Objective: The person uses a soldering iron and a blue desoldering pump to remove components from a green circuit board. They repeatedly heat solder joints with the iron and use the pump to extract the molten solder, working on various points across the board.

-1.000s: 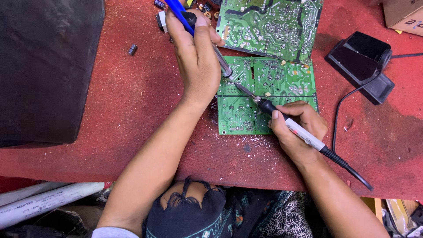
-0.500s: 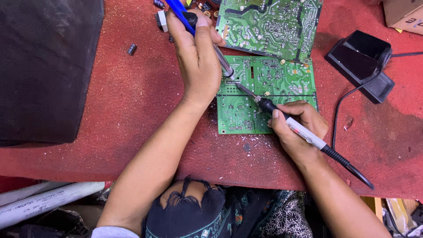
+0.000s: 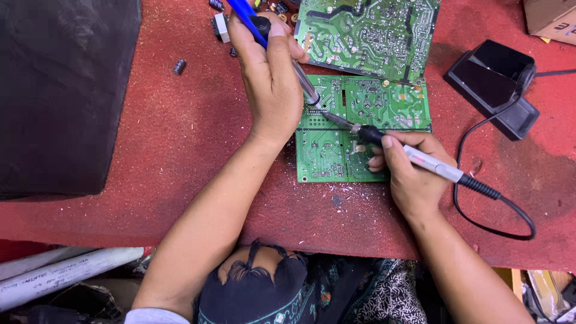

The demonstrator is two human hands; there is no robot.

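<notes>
A green circuit board lies solder side up on the red table. My right hand grips a soldering iron like a pen, its metal tip reaching left onto the board. My left hand holds a blue-handled desoldering pump upright, its silver nozzle down on the board close to the iron's tip. A second, larger green circuit board lies just behind the first, touching its far edge.
A big black box fills the left of the red table. A black stand sits at the right, with the iron's black cable looping near it. Small loose parts lie at the back. White pipes run below the table edge.
Both hands hold almost still. The iron's tip stays on the same spot of the board, with the pump nozzle beside it.
</notes>
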